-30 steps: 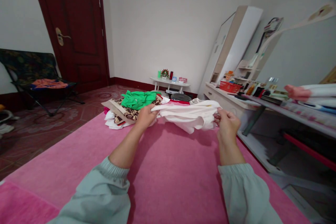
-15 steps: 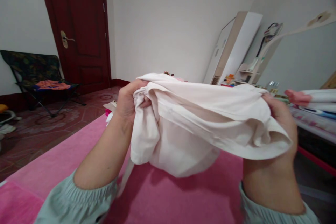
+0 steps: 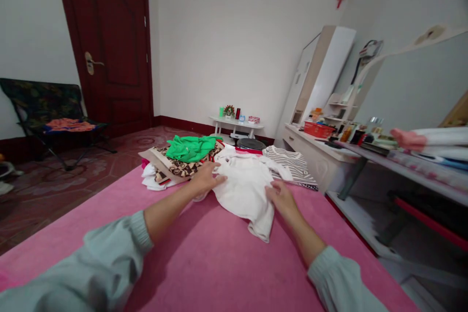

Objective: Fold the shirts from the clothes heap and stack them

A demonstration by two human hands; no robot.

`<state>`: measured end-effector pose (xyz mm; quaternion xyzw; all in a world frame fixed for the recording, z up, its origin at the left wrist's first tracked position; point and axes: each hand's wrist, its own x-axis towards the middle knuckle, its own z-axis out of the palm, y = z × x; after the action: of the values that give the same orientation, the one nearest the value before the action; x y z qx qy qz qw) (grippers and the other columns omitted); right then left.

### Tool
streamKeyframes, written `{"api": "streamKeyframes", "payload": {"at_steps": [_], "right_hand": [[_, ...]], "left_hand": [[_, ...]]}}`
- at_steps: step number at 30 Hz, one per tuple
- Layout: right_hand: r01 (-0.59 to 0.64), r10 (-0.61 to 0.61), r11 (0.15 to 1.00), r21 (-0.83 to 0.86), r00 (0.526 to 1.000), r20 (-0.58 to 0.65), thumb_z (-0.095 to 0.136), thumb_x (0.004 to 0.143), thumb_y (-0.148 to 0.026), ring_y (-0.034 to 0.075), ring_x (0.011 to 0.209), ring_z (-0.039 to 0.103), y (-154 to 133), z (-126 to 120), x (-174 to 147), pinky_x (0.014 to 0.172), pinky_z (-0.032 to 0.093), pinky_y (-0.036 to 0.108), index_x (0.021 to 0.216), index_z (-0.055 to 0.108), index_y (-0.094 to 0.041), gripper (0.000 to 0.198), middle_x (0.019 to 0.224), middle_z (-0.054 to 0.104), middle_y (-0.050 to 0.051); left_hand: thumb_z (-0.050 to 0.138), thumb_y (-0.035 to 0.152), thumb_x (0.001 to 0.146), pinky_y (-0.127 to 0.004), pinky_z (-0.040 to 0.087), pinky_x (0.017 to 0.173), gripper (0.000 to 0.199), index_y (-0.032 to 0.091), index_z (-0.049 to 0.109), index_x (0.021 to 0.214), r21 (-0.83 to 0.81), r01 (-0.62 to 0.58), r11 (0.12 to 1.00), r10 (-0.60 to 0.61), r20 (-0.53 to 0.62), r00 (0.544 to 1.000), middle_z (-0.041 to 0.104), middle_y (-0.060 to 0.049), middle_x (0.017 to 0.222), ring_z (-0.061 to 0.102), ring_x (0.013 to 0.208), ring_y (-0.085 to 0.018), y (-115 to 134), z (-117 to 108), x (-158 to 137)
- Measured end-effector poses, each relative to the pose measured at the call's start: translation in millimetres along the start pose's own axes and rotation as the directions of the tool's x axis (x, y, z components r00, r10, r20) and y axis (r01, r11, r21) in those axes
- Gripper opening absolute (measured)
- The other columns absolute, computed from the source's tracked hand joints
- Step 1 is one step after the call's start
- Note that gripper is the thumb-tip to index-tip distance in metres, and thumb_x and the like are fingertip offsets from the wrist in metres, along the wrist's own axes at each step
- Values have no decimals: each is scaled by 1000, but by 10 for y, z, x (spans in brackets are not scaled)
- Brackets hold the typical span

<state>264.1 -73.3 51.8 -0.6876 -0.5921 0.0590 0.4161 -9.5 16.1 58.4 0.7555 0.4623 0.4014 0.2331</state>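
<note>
I saw the white garment [image 3: 243, 186] spread on the pink cover [image 3: 219, 263], towards the far edge, between the green cloth [image 3: 190, 148] at the far left corner and the striped garment [image 3: 288, 160] at the far right. The left hand [image 3: 205, 178] touched it with thumb and fingers apart; the right hand [image 3: 283, 198] was bent at its other side, gripping or not, I could not tell.

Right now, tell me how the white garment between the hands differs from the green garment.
The white garment lies spread out on the pink cover; the green garment is bunched atop the clothes pile. The left hand and right hand are at the white garment; neither touches the green garment. Both garments look unfolded.
</note>
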Motion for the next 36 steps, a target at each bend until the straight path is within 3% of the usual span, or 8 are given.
{"api": "streamKeyframes", "payload": {"at_steps": [5, 11, 18, 22, 28, 31, 35, 36], "right_hand": [[38, -33, 985, -169, 999, 34, 57, 77, -34, 30, 113, 52, 217, 325, -462, 101, 39, 40, 106, 61, -13, 36, 112, 60, 15], [-36, 55, 910, -412, 998, 35, 58, 79, -46, 31, 117, 48, 140, 242, -490, 96, 40, 41, 124, 55, -15, 55, 122, 55, 16], [101, -78, 973, -208, 990, 115, 52, 79, -24, 25, 100, 60, 160, 292, -465, 90, 47, 35, 103, 68, -19, 29, 104, 65, 10], [154, -139, 983, -101, 980, 146, 53, 74, -21, 25, 91, 63, 53, -92, -320, 83, 50, 38, 86, 72, -26, 23, 93, 70, 6], [169, -155, 985, -21, 939, 306, 57, 71, -35, 23, 77, 63, -352, -1132, -429, 66, 48, 31, 88, 75, -21, 28, 91, 72, 6], [142, -102, 989, -37, 845, 525, 59, 68, -30, 21, 71, 62, -404, -1307, -741, 63, 46, 29, 78, 75, -25, 20, 81, 71, 4], [51, -5, 998, -43, 702, 712, 63, 62, -20, 21, 74, 63, -254, -1225, -999, 65, 47, 29, 75, 75, -28, 19, 80, 71, 4], [33, 6, 999, -36, 651, 759, 63, 63, -21, 21, 72, 63, -201, -1188, -966, 63, 47, 29, 74, 75, -26, 17, 76, 71, 4]], "left_hand": [[71, 39, 70, -38, 36, 105, 54, 22, 63, 120, 266, -106, 958, 41, 240, 970, 57, -10, 127, 51, 119, -28, -209, 197, -376], [55, 33, 85, -33, 42, 97, 31, 24, 68, 113, 434, -171, 885, 79, 222, 972, 59, -8, 117, 56, 108, -23, -328, 174, -364], [39, 20, 90, -31, 48, 79, 33, 21, 69, 103, 560, -263, 786, 104, 299, 949, 62, -10, 109, 62, 93, -22, -160, 192, -419], [46, 13, 79, -34, 47, 82, 30, 19, 73, 89, 574, -328, 750, 103, 389, 915, 66, -11, 101, 63, 90, -24, 275, -185, -372], [62, 21, 62, -32, 46, 80, 26, 30, 77, 81, 296, -246, 923, 88, 460, 883, 73, -1, 83, 64, 82, -23, 1018, -917, -651], [64, 21, 60, -28, 45, 66, 13, 28, 74, 62, 201, -261, 944, 83, 622, 779, 69, 1, 64, 60, 60, -18, 1126, -985, -940], [72, 29, 58, -25, 38, 48, 18, 23, 64, 44, 150, -216, 965, -56, 919, 390, 57, 3, 42, 50, 42, -14, 966, -808, -1100], [73, 31, 59, -25, 37, 46, 20, 22, 63, 44, 151, -200, 968, -81, 944, 320, 57, 3, 41, 50, 41, -14, 905, -740, -1056]]}}
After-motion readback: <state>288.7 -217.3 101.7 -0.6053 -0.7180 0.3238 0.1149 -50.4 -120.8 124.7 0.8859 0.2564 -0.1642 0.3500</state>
